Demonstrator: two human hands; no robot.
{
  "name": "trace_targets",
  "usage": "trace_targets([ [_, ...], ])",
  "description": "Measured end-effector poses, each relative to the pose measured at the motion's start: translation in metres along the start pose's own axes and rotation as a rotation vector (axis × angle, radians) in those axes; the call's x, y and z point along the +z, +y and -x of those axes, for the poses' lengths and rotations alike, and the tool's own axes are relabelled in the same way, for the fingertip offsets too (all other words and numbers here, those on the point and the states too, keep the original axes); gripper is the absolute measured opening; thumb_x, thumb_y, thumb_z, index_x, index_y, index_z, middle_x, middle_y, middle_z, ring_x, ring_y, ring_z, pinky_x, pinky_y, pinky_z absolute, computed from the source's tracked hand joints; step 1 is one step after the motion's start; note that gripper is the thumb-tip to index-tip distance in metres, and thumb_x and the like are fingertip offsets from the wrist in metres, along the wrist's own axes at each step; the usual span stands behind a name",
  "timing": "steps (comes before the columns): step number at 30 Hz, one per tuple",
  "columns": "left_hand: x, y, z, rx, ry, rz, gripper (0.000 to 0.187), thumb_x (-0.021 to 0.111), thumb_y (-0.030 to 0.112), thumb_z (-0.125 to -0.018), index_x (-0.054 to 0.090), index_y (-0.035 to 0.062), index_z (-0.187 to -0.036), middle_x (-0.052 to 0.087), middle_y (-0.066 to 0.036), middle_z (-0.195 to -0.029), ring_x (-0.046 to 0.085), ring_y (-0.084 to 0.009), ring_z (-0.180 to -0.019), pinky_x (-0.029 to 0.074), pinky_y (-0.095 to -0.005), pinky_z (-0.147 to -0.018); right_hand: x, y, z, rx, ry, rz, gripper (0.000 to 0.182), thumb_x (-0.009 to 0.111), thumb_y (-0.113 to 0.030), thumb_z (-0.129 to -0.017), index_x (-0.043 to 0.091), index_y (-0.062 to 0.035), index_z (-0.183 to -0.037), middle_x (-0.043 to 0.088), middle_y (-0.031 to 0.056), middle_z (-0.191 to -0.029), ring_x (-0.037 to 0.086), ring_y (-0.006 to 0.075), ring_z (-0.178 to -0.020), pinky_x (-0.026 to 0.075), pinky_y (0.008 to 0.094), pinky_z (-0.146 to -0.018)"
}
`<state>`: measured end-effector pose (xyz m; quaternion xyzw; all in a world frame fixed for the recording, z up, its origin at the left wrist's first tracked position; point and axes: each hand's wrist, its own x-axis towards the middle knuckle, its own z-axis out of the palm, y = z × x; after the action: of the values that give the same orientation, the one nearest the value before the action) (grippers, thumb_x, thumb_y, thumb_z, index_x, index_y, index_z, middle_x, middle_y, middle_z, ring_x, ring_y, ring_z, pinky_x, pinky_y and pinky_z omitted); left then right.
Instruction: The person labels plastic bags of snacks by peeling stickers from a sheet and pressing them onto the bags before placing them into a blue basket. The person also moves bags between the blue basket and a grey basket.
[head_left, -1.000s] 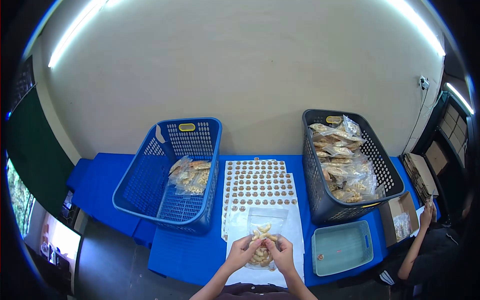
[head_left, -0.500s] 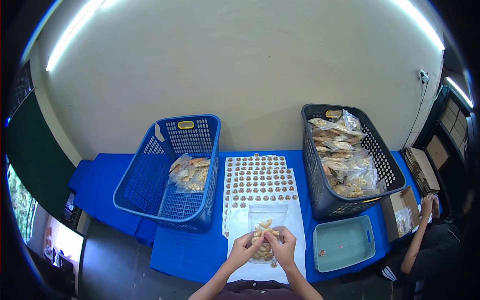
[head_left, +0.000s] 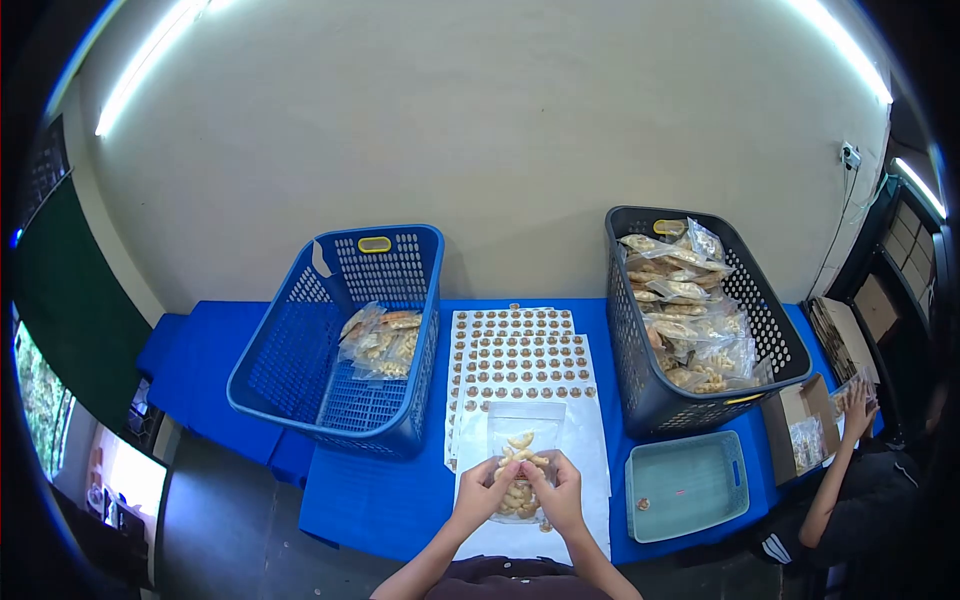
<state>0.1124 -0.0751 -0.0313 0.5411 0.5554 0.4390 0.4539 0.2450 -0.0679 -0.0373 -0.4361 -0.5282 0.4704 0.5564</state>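
Note:
A clear plastic bag (head_left: 520, 500) of pale, curved pieces lies over white paper at the front of the table. My left hand (head_left: 482, 495) grips it from the left side, and my right hand (head_left: 555, 490) from the right. Both thumbs meet on the front of the bag, where a small reddish patch shows between them; the thumbs partly cover it. The bag's flat top part points away from me. Beyond it are sheets of round brown stickers (head_left: 520, 350), overlapping one another. One loose round sticker (head_left: 545, 525) shows beside the bag's lower right edge.
At left stands a blue basket (head_left: 330, 432) with several filled bags (head_left: 380, 340). A dark grey basket (head_left: 625, 350) at right holds many more. In front of that sits a green tray (head_left: 690, 525) with a round sticker (head_left: 643, 504). A co-worker's hand (head_left: 856, 410) is near a cardboard box (head_left: 780, 430).
My hands and the bag have shifted slightly left in view, and the thumbs are still together on the bag. The co-worker's hand has opened out and now has a clear bag by it.

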Motion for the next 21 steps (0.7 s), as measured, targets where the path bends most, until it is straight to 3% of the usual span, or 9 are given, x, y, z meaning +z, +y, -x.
trace_targets([
  [3, 0.005, 0.017, 0.003, 0.089, 0.028, 0.106, 0.028, 0.057, 0.025, -0.083, 0.06, -0.0018, -0.09, 0.054, 0.002, -0.061, 0.04, 0.0002, -0.05, 0.03, -0.018, -0.041, 0.0, -0.006, 0.002, 0.072, 0.035, -0.119, 0.01, 0.056, -0.009, -0.083, 0.054, 0.0, -0.087, 0.057, 0.0013, -0.077, 0.052, 0.0041, -0.069, 0.042, 0.0189, -0.062],
  [9, 0.002, 0.01, 0.002, 0.044, -0.079, 0.084, 0.029, 0.058, 0.027, -0.083, 0.061, -0.0013, -0.088, 0.055, -0.001, -0.061, 0.042, -0.0015, -0.051, 0.033, -0.019, -0.044, -0.004, -0.005, -0.001, 0.117, 0.056, -0.205, 0.011, 0.054, -0.009, -0.085, 0.053, 0.0005, -0.09, 0.058, 0.0033, -0.08, 0.054, 0.006, -0.072, 0.043, 0.0194, -0.063],
  [12, 0.007, 0.012, 0.003, 0.201, 0.056, -0.027, 0.028, 0.058, 0.026, -0.082, 0.061, -0.0019, -0.084, 0.051, 0.0, -0.056, 0.038, -0.0022, -0.05, 0.03, -0.0205, -0.042, -0.007, -0.012, -0.005, 0.197, -0.023, -0.245, 0.019, 0.058, -0.01, -0.081, 0.052, 0.0019, -0.095, 0.058, 0.0059, -0.087, 0.055, 0.0082, -0.079, 0.045, 0.0218, -0.07],
  [15, -0.001, 0.002, 0.0, 0.094, 0.039, -0.109, 0.028, 0.057, 0.024, -0.083, 0.062, -0.0031, -0.089, 0.056, 0.001, -0.06, 0.045, -0.0007, -0.054, 0.034, -0.0184, -0.045, -0.008, -0.019, -0.006, 0.159, -0.155, -0.134, 0.027, 0.061, -0.01, -0.079, 0.05, 0.0021, -0.101, 0.057, 0.0077, -0.094, 0.055, 0.0098, -0.084, 0.045, 0.0227, -0.074],
  [21, 0.0, 0.004, 0.002, 0.027, 0.045, 0.013, 0.027, 0.056, 0.022, -0.084, 0.061, -0.0035, -0.093, 0.058, 0.0, -0.062, 0.046, -0.0011, -0.054, 0.035, -0.0181, -0.045, -0.01, -0.015, -0.006, 0.245, -0.229, -0.232, 0.034, 0.062, -0.008, -0.078, 0.047, 0.0028, -0.107, 0.056, 0.0088, -0.098, 0.054, 0.0114, -0.091, 0.044, 0.0243, -0.079],
])
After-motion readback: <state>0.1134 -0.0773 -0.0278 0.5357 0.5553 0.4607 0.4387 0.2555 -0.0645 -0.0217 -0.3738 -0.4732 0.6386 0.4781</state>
